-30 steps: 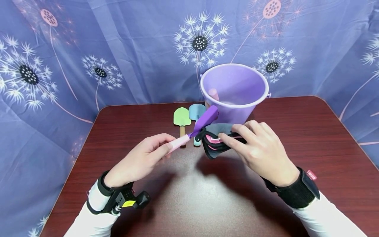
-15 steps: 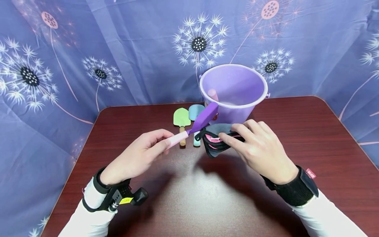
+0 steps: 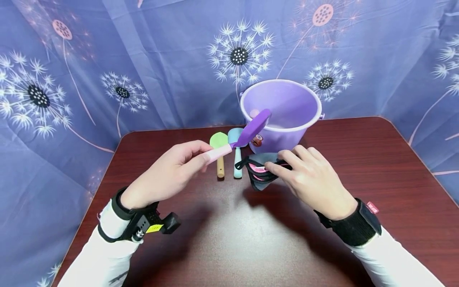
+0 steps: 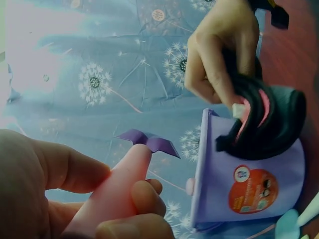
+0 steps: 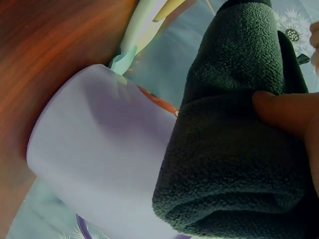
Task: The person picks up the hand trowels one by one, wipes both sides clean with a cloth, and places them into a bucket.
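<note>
My left hand [image 3: 172,173] pinches the pink handle of a small toy shovel [image 3: 252,129] between thumb and fingers. Its purple blade points up and rightward, overlapping the bucket's front rim in the head view. In my right hand [image 3: 317,181] is a folded dark grey fleecy cloth [image 5: 224,149] with black edging and pink inside. The right thumb presses on its fleecy side in the right wrist view. Behind both hands stands a lilac bucket [image 3: 283,141], upright, with a pink rounded end [image 3: 254,113] showing inside. The rest of that pink thing is hidden.
Left of the bucket, a green shovel [image 3: 220,165] with a wooden handle and a light blue shovel [image 3: 238,162] lie side by side on the dark red-brown table [image 3: 376,159]. A blue dandelion-print curtain [image 3: 172,79] hangs behind the table.
My left hand has lifted the purple shovel up and toward the bucket, so its blade now overlaps the rim. The right hand with the cloth has barely moved. The head view has shifted slightly.
</note>
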`<state>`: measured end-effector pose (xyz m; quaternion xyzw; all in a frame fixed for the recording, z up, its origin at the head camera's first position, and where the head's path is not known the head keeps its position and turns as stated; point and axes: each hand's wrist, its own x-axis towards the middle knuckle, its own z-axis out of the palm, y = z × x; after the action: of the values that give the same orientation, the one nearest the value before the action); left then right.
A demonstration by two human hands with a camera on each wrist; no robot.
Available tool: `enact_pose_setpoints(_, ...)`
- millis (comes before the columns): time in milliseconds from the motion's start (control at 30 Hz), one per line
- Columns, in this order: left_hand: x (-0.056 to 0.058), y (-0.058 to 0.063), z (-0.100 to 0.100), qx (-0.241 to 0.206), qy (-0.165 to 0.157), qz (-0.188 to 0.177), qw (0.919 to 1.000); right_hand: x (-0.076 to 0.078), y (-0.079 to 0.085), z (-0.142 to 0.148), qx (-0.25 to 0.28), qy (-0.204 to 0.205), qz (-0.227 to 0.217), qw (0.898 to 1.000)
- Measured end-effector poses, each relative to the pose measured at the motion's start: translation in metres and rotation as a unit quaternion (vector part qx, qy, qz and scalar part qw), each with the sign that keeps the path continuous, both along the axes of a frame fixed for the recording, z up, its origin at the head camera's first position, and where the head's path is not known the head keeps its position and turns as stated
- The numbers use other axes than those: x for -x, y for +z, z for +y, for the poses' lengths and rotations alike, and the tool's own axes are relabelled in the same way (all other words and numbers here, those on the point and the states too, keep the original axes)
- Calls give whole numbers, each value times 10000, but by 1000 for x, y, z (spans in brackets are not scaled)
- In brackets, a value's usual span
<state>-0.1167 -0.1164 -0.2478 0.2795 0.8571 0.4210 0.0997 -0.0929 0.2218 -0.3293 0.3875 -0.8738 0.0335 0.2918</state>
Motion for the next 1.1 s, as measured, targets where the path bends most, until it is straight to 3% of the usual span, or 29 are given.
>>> enact_pose_setpoints(367, 24, 39, 31, 907, 156, 567, 9941, -3, 3, 0, -157, 18, -21, 9999)
enact_pose_setpoints(567, 44, 52, 54, 1461, 256, 938, 9845, -6, 4, -2, -187, 84, -35, 9998)
enact_pose_setpoints(800, 71, 62, 83, 2102, 251, 1012, 9721, -7, 7, -3, -110, 201, 29, 9997)
enact_pose_setpoints(967, 91, 62, 107, 2704, 178, 1246, 9545, -9, 8, -5, -141, 219, 22, 9997)
enact_pose_setpoints(1100, 103, 59, 129, 3399, 61, 1518, 9281, -12, 10, -6, -244, 157, -9, 9996)
